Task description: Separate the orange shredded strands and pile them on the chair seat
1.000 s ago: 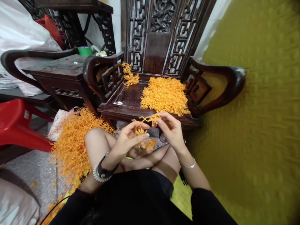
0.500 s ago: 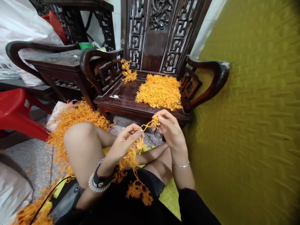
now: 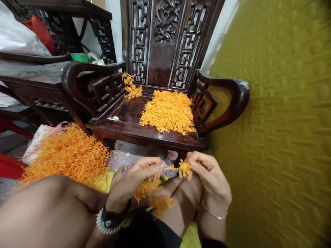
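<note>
Your left hand (image 3: 129, 182) pinches a clump of orange strands (image 3: 148, 187) above your crossed legs, its fingers closed on it so the loose ends hang free. Your right hand (image 3: 210, 175) nips a small tuft (image 3: 184, 168) at the fingertips, joined to the clump by a thin strand. A loose heap (image 3: 67, 153) lies on the floor at your left, within easy reach. Beyond, a flat pile (image 3: 168, 111) sits apart on the chair seat (image 3: 124, 119).

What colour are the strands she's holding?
Bright orange strands, seen best in the head view.
</note>
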Motion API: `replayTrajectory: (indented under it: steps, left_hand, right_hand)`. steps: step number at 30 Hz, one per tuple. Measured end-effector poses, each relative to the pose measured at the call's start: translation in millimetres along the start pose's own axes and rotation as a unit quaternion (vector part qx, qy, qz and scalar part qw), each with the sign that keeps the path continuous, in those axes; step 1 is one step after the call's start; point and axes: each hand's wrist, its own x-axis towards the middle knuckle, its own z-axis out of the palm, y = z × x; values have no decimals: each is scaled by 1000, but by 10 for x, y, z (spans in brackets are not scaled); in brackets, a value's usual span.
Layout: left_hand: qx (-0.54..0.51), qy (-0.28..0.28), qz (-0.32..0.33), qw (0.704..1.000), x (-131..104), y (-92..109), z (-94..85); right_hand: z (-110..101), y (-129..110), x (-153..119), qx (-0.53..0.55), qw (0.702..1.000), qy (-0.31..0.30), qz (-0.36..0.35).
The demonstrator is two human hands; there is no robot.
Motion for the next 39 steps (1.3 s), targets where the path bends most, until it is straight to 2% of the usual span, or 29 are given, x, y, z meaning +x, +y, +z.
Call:
replayTrajectory:
  steps: [2, 3, 5, 7, 9, 10, 11, 12, 13, 15, 16, 17, 18, 20, 22, 25, 27, 30, 32, 36, 38, 39]
  left_hand:
    - [-28, -6, -35, 999, 154, -58, 62]
    - [-37, -30, -48, 998, 229, -79, 111]
    - [-41, -132, -59, 989, 376, -94, 227]
    - [-51, -265, -53, 961, 519, -74, 331]
    - [-78, -347, -49, 933, 649, -30, 367]
    - [-88, -367, -50, 925, 710, -5, 346]
    - [-98, -364, -52, 925, 769, 18, 299]
    - [-112, -332, -55, 935, 828, 38, 228]
    - [-134, -271, -60, 951, 889, 54, 141]
    - [-198, -106, -63, 972, 1013, 77, -49]
    - [-232, -28, -58, 971, 1073, 86, -133]
    - [-262, 21, -49, 964, 1127, 97, -202]
    - [-284, 38, -34, 957, 1174, 110, -252]
    - [-317, 25, -4, 948, 1235, 140, -292]
    - [-342, 2, 6, 940, 1254, 165, -275]
    - [-358, -6, 6, 934, 1240, 149, -219]
    - [-344, 26, -3, 939, 1226, 104, -200]
    - [-308, 77, -42, 947, 1215, 51, -217]
    - [-295, 72, -66, 951, 1208, 52, -253]
    - [-273, 84, -80, 955, 1157, 82, -321]
    - [-250, 56, -76, 964, 1099, 97, -313]
    - [-234, 17, -64, 970, 1064, 112, -295]
  right_hand:
    - [-60, 38, 21, 19, 1000, 16, 14]
    - [-71, 44, 44, 46, 998, 23, 20]
    - [-71, 28, 110, 117, 992, 36, 26]
    - [-69, -22, 188, 149, 987, 55, 35]
    - [-96, -109, 259, 68, 988, 129, 52]
    - [-122, -169, 288, 3, 981, 186, 58]
    - [-154, -242, 315, -63, 966, 243, 62]
    - [-188, -326, 343, -115, 945, 303, 53]
    - [-218, -418, 377, -141, 923, 357, 24]
    - [-245, -590, 487, -116, 888, 435, -95]
    - [-235, -649, 569, -88, 872, 452, -166]
    - [-206, -675, 668, -62, 863, 447, -226]
    - [-161, -662, 777, -45, 867, 422, -260]
    - [-35, -515, 986, -59, 913, 330, -233]
    - [107, -261, 1126, -103, 956, 233, -148]
    - [304, 111, 1167, -154, 973, 162, -51]
    - [413, 256, 1136, -151, 977, 151, -22]
    - [524, 308, 1106, -82, 983, 165, 5]
    - [554, 274, 1109, -66, 983, 170, 21]
    - [564, 173, 1076, -111, 981, 145, 60]
    - [587, 112, 1027, -79, 979, 185, 39]
    - [604, 69, 1002, -53, 975, 217, 13]
